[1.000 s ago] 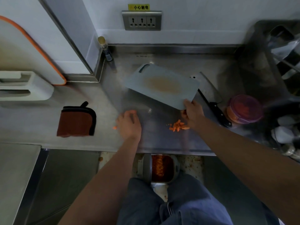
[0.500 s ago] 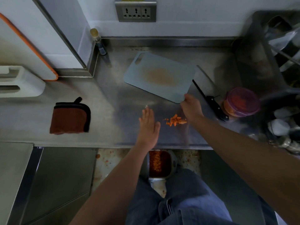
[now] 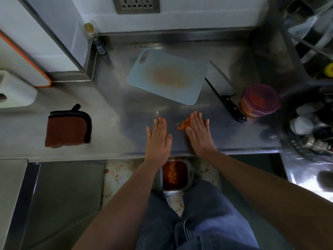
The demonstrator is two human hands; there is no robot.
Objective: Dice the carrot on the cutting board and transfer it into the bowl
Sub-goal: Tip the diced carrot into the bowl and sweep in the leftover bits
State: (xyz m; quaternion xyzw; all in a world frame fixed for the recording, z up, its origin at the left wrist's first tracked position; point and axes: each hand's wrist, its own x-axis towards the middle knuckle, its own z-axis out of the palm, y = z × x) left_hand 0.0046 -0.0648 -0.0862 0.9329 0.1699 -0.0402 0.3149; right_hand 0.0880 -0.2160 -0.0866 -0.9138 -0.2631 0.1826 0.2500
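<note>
Left hand (image 3: 158, 136), right hand (image 3: 199, 134) flat, apart; carrot bits (image 3: 183, 124) maybe touching right; cutting board (image 3: 169, 79) angled back-left.

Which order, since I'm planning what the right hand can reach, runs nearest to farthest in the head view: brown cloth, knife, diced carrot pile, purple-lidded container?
1. diced carrot pile, right against the left edge of the right hand.
2. knife, to its right.
3. purple-lidded container, farther right, beyond the knife.
4. brown cloth, far left, past the left hand.
</note>
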